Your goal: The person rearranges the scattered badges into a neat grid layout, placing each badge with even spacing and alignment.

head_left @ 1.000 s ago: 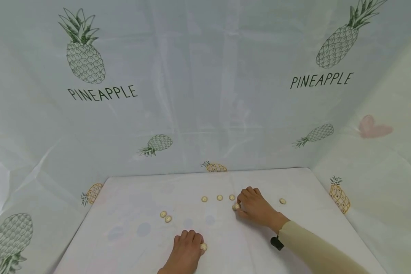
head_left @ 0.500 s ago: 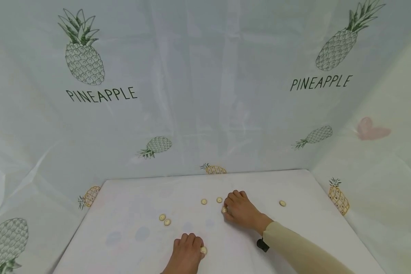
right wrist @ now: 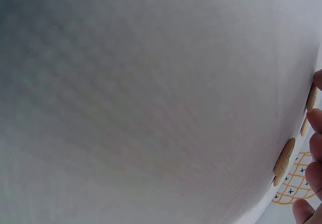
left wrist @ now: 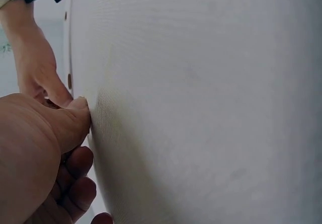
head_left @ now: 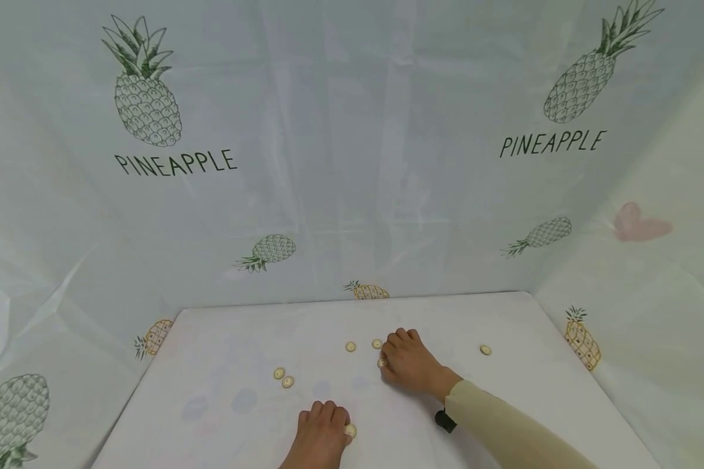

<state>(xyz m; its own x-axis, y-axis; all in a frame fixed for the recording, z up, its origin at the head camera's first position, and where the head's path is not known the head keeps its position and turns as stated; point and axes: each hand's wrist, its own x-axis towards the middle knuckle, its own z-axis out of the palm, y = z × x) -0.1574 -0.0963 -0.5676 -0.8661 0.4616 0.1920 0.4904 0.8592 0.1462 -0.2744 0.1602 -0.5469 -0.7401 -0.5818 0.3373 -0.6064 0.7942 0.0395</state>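
Observation:
My left hand (head_left: 319, 433), at the front of the table, pinches a small round wooden disc (head_left: 350, 430) at its right side. In the left wrist view its thumb (left wrist: 75, 118) presses toward the curled fingers and hides that disc. Further back and to the right, my right hand (head_left: 410, 361) has its thumb and fingers at another wooden disc (head_left: 382, 363), low over the cloth. The right wrist view catches only its fingertips (right wrist: 314, 146) at the right edge, with a pale disc (right wrist: 311, 98) between two of them.
Two discs lie in the back row, a left one (head_left: 351, 346) and a right one (head_left: 377, 343) beside my right hand. A close pair (head_left: 283, 377) lies at left, and a single disc (head_left: 485, 350) at far right. White pineapple-print cloth (head_left: 352, 163) encloses the table (head_left: 240, 332).
My right hand has moved left along the table with a disc at its fingertips and now covers where the third back-row disc lay. My left hand has kept its place and its disc.

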